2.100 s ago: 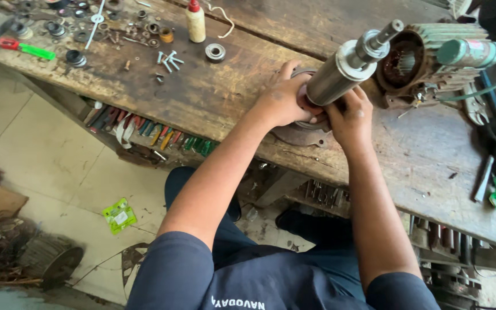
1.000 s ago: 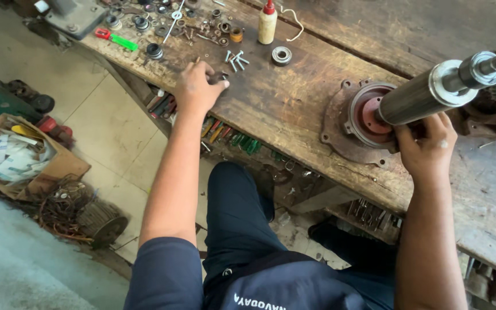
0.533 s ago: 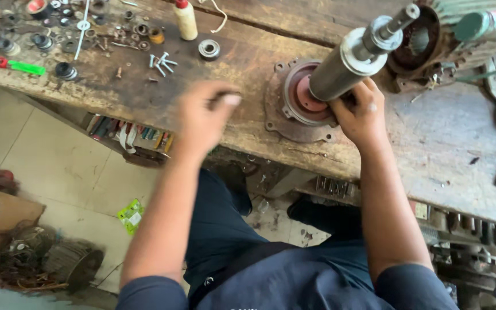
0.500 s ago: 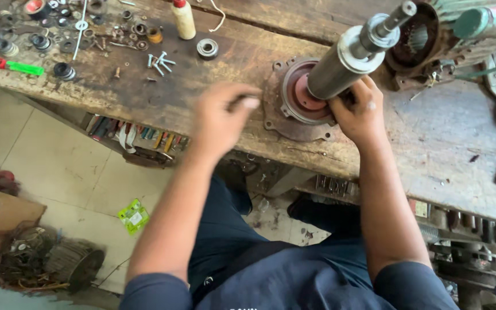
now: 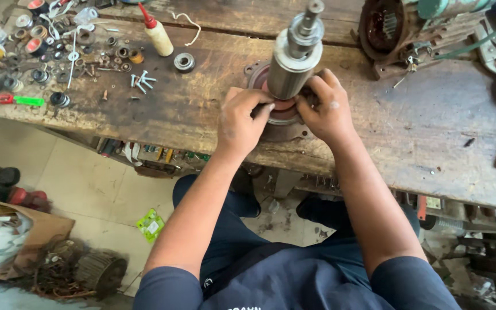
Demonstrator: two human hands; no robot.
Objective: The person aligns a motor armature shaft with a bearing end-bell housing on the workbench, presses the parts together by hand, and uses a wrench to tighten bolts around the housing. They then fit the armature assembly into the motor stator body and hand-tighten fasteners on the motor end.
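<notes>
A grey metal motor rotor [image 5: 295,54] with a stepped shaft stands upright in a round reddish end cover [image 5: 282,127] on the worn wooden bench [image 5: 420,132]. My left hand [image 5: 241,121] grips the base of the rotor from the left, fingers curled against the cover. My right hand [image 5: 326,109] holds the same base from the right. Both hands meet just below the rotor's lower edge.
Bearings, washers and screws [image 5: 64,57] are scattered at the bench's far left, beside a small glue bottle [image 5: 156,33] and a loose bearing [image 5: 184,62]. A motor housing [image 5: 400,28] lies at the back right. Pliers [image 5: 492,49] sit far right. Boxes and scrap lie on the floor [image 5: 47,258].
My left hand went out to the small parts at the left, then came back and closed on the rotor's base. The rotor now stands more upright between both hands.
</notes>
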